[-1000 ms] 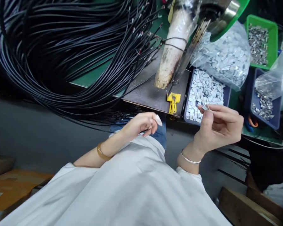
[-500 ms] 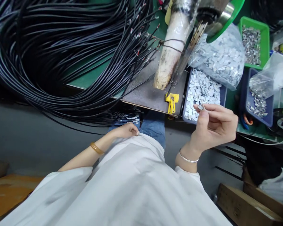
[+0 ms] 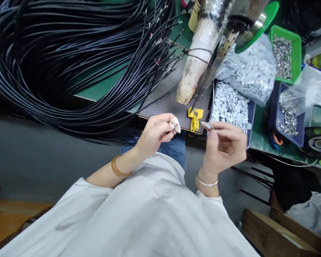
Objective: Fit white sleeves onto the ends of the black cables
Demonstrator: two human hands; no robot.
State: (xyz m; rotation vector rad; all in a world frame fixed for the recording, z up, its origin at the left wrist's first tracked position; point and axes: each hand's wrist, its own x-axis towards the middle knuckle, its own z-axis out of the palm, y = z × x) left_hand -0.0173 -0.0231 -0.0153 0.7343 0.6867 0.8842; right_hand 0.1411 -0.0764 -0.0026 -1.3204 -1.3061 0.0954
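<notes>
Indoors: green tabletop (image 3: 96, 92), cardboard box (image 3: 262, 232); left hand (image 3: 156, 134) closed, right hand (image 3: 224, 145) pinching 1 piece (image 3: 208, 126).

A workshop bench with a green top (image 3: 98, 84). Beside a white, plastic-wrapped machine arm (image 3: 192, 67) lie a big bundle of black cables (image 3: 96, 107) on one side and blue plastic trays of small metal pieces (image 3: 250, 132) on the other.

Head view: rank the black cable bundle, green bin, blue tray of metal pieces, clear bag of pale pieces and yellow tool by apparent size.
1. Black cable bundle
2. Clear bag
3. Green bin and blue tray: too alike to rank
4. Yellow tool
</notes>
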